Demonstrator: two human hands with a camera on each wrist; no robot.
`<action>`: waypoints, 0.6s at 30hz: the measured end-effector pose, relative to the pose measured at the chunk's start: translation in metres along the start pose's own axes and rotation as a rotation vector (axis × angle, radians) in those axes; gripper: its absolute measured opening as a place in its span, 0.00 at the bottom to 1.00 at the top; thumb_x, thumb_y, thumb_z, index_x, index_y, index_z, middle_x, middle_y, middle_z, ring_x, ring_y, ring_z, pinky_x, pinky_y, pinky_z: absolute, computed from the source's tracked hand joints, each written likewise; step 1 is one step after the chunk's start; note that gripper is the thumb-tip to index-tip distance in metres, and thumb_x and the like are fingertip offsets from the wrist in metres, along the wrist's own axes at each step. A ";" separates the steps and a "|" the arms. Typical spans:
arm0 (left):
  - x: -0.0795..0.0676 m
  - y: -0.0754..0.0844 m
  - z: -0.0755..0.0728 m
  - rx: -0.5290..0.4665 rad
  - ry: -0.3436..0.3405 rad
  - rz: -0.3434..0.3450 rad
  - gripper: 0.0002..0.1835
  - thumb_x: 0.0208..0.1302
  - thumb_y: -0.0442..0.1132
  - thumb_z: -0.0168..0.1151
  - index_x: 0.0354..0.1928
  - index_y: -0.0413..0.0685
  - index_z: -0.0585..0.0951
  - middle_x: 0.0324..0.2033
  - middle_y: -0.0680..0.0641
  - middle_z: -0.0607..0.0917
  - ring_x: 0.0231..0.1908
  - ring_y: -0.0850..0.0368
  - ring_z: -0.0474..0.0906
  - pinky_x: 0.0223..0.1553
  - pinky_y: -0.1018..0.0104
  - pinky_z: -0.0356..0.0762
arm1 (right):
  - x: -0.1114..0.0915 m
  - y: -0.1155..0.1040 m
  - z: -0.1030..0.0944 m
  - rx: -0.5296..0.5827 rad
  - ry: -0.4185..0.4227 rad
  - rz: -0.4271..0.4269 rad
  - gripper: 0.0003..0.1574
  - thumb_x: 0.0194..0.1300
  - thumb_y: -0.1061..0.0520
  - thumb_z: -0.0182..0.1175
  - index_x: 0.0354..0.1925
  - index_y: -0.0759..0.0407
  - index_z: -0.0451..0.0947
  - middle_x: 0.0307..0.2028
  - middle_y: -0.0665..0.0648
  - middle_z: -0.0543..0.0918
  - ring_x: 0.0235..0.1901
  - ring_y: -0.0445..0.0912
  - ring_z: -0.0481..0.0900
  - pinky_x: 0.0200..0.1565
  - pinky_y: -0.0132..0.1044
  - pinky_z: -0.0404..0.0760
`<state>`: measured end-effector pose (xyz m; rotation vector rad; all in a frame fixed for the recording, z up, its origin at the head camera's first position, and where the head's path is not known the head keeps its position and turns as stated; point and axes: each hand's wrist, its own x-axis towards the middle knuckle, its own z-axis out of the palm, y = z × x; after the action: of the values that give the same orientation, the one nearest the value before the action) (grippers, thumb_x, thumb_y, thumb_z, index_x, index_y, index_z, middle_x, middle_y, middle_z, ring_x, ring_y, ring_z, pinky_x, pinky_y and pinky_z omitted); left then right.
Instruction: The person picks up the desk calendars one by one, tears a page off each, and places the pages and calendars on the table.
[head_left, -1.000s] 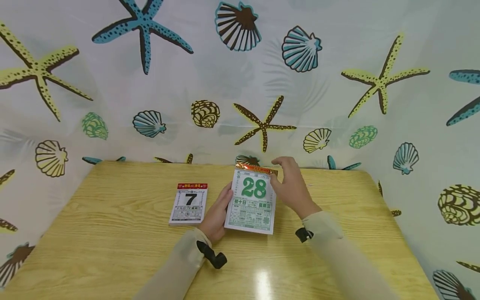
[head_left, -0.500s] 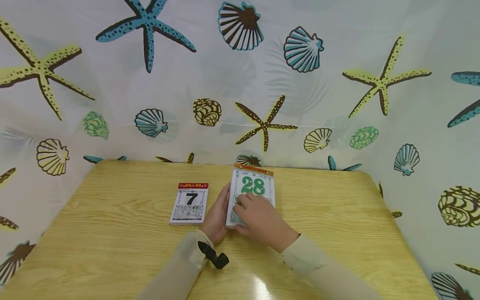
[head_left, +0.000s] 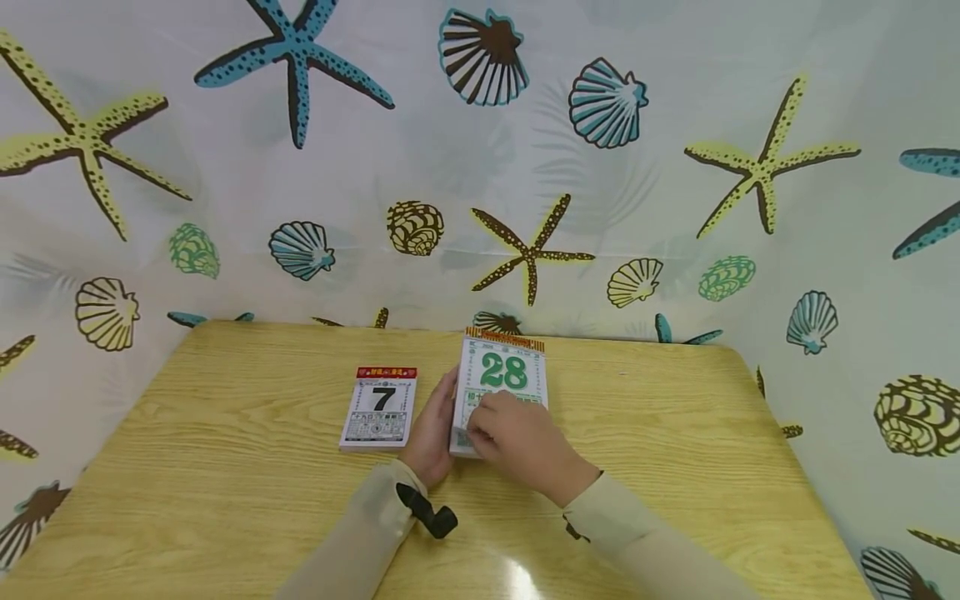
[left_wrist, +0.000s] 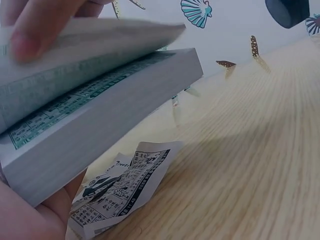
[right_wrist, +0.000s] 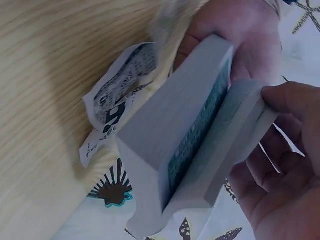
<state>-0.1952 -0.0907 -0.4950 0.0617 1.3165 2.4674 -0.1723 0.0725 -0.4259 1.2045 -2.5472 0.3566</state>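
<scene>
A thick tear-off calendar (head_left: 504, 367) with a green 28 and a red-gold top strip is tilted up over the table. My left hand (head_left: 431, 442) grips it at its left side and from underneath. Across its lower half, my right hand (head_left: 525, 442) pinches the loose bottom end of a bunch of pages (right_wrist: 235, 145) between thumb and fingers. Those pages are bent up, and a gap shows the green-printed page (left_wrist: 75, 102) below them. Behind the calendar lie crumpled printed sheets (left_wrist: 132, 185), hidden in the head view.
To the left, a smaller tear-off calendar (head_left: 380, 408) with a black 7 and red header lies flat on the wooden table (head_left: 247, 467). A white cloth (head_left: 352, 158) printed with starfish and shells hangs behind the table's back edge.
My right hand has come down from the calendar's top right corner to its lower edge and lifted the pages there. The left hand has stayed nearly in place.
</scene>
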 end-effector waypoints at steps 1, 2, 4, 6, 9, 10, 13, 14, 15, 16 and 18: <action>0.000 -0.001 -0.001 0.005 0.010 -0.002 0.26 0.72 0.63 0.33 0.70 0.76 0.56 0.69 0.61 0.60 0.68 0.59 0.57 0.67 0.58 0.53 | 0.000 0.001 -0.002 0.042 -0.004 0.025 0.06 0.64 0.50 0.61 0.30 0.47 0.81 0.30 0.42 0.76 0.32 0.35 0.72 0.33 0.28 0.75; 0.000 -0.001 -0.001 0.010 0.028 -0.006 0.26 0.71 0.64 0.34 0.69 0.76 0.57 0.69 0.62 0.60 0.68 0.60 0.57 0.67 0.58 0.53 | 0.001 0.002 -0.005 0.089 -0.006 0.050 0.07 0.64 0.49 0.61 0.31 0.46 0.81 0.31 0.41 0.76 0.33 0.36 0.73 0.34 0.29 0.76; 0.000 -0.002 -0.002 0.030 0.054 -0.013 0.27 0.70 0.66 0.35 0.69 0.77 0.56 0.69 0.62 0.59 0.68 0.60 0.55 0.68 0.56 0.51 | 0.003 0.004 -0.011 0.186 -0.009 0.101 0.07 0.64 0.48 0.61 0.31 0.45 0.81 0.32 0.41 0.77 0.34 0.36 0.75 0.37 0.31 0.76; 0.000 -0.003 -0.004 0.053 0.077 -0.020 0.28 0.69 0.67 0.35 0.69 0.78 0.55 0.70 0.62 0.57 0.69 0.61 0.54 0.68 0.55 0.51 | 0.006 0.008 -0.017 0.292 -0.004 0.161 0.07 0.65 0.47 0.60 0.33 0.46 0.81 0.34 0.40 0.78 0.36 0.36 0.76 0.39 0.32 0.77; 0.000 -0.004 -0.005 0.086 0.082 -0.021 0.28 0.69 0.67 0.34 0.70 0.78 0.53 0.70 0.62 0.56 0.69 0.59 0.53 0.67 0.54 0.53 | 0.011 0.013 -0.027 0.402 0.004 0.246 0.07 0.67 0.48 0.58 0.36 0.47 0.80 0.36 0.40 0.81 0.37 0.35 0.78 0.41 0.34 0.78; 0.000 -0.004 -0.006 0.098 0.083 -0.020 0.29 0.69 0.68 0.35 0.70 0.78 0.53 0.70 0.61 0.57 0.69 0.59 0.54 0.66 0.53 0.54 | 0.012 0.015 -0.030 0.424 0.005 0.271 0.07 0.68 0.48 0.57 0.36 0.46 0.80 0.36 0.40 0.81 0.37 0.34 0.78 0.40 0.34 0.79; 0.000 -0.005 -0.007 0.134 0.070 -0.007 0.29 0.68 0.67 0.40 0.69 0.79 0.54 0.68 0.60 0.62 0.67 0.57 0.58 0.62 0.56 0.61 | 0.016 0.019 -0.037 0.452 -0.001 0.331 0.07 0.70 0.48 0.55 0.38 0.46 0.77 0.36 0.41 0.83 0.36 0.33 0.79 0.39 0.34 0.78; 0.000 -0.005 -0.007 0.143 0.058 0.004 0.29 0.68 0.66 0.42 0.69 0.78 0.54 0.67 0.59 0.63 0.66 0.56 0.60 0.61 0.57 0.63 | 0.017 0.021 -0.039 0.459 -0.005 0.344 0.06 0.70 0.48 0.54 0.38 0.46 0.77 0.36 0.42 0.83 0.34 0.34 0.79 0.38 0.35 0.78; 0.000 -0.006 -0.008 0.145 0.043 0.014 0.29 0.68 0.64 0.45 0.69 0.78 0.54 0.66 0.58 0.65 0.65 0.55 0.62 0.59 0.59 0.65 | 0.019 0.022 -0.040 0.457 -0.007 0.358 0.06 0.70 0.48 0.54 0.39 0.46 0.75 0.35 0.43 0.83 0.33 0.34 0.78 0.37 0.35 0.78; 0.000 -0.006 -0.008 0.147 0.031 0.022 0.29 0.68 0.63 0.47 0.69 0.78 0.54 0.66 0.57 0.66 0.65 0.55 0.63 0.58 0.60 0.67 | 0.020 0.024 -0.042 0.458 -0.009 0.370 0.05 0.70 0.49 0.54 0.40 0.46 0.75 0.36 0.43 0.83 0.34 0.35 0.79 0.38 0.35 0.78; 0.000 -0.006 -0.008 0.140 -0.008 0.047 0.29 0.69 0.58 0.49 0.69 0.76 0.54 0.66 0.54 0.67 0.63 0.53 0.65 0.56 0.61 0.70 | 0.022 0.026 -0.044 0.461 -0.014 0.389 0.06 0.71 0.49 0.53 0.42 0.47 0.74 0.37 0.45 0.84 0.35 0.35 0.79 0.40 0.35 0.78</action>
<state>-0.1953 -0.0934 -0.5047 0.1381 1.4991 2.4068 -0.1992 0.0885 -0.3793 0.8240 -2.7947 1.0734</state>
